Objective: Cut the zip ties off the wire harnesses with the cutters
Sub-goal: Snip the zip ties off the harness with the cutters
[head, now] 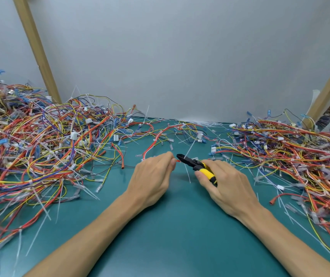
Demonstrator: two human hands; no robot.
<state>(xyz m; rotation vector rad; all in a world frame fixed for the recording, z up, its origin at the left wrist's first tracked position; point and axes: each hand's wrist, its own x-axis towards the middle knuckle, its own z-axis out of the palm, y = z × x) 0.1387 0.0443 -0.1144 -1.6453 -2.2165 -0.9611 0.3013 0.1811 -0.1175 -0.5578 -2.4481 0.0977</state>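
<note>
Head view, left to right: harness pile on the tabletop; left hand, fingers pinching a red harness; cutters, tip just beside that pinch, jaws apparently almost closed; right hand, fingers curled round the yellow handles; second pile.

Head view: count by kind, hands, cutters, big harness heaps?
Hands: 2, left hand pinching a red wire, right hand
Cutters: 1, gripped by the right hand
Harness heaps: 2, left heap, right heap
Total: 5
</note>
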